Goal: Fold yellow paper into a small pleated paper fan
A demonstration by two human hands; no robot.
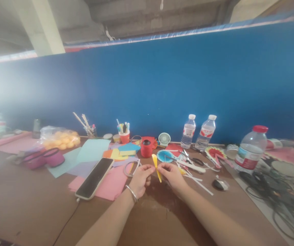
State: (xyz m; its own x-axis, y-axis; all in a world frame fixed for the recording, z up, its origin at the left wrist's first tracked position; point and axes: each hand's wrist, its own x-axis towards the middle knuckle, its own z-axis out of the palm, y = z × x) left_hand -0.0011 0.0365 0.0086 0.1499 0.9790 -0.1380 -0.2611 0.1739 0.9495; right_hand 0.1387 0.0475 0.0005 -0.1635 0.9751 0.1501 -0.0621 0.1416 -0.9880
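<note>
Folding step, I reckon
Left hand (141,177) and right hand (172,174) pinch a slim yellow paper strip (156,168) — next move needs light pressure.

No wording can be read for certain. The two upright white-capped bottles (188,134) (205,134) carry pale labels (188,132) (207,132) with red marks — too blurred to make out. The large red-capped bottle (252,147) wears a blue-green, white and red label (247,159) — its print likewise illegible.
</note>
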